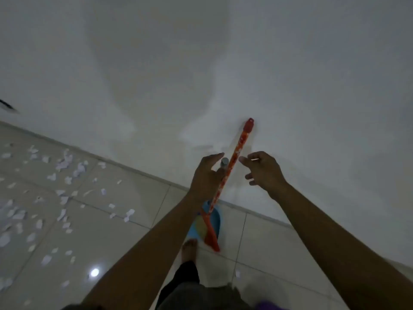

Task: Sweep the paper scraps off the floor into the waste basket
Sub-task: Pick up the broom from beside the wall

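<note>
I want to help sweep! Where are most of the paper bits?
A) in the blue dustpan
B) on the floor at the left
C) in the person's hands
B: the paper scraps lie scattered over the floor tiles at the left of the view.

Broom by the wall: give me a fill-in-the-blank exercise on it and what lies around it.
The orange broom leans against the ____.
At its foot stands a dustpan coloured ____.
The paper scraps lie on the tiled floor, on the person's ____ side.
Missing words: wall; blue; left.
</note>
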